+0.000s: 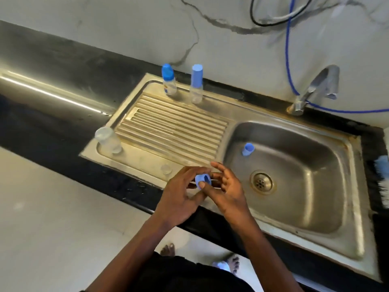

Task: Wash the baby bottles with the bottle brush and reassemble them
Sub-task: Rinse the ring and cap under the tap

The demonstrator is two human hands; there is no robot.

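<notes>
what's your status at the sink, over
Left hand and right hand pinching the blue ring. Open bottle on drainboard, blue cap in basin, both waiting. Nothing in the way.

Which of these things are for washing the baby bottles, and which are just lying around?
For the job: blue ring in left hand and right hand; two capped bottles; open bottle; teat; blue cap in sink; brush; tap.
Just lying about: blue hose; cables on the wall.
</notes>
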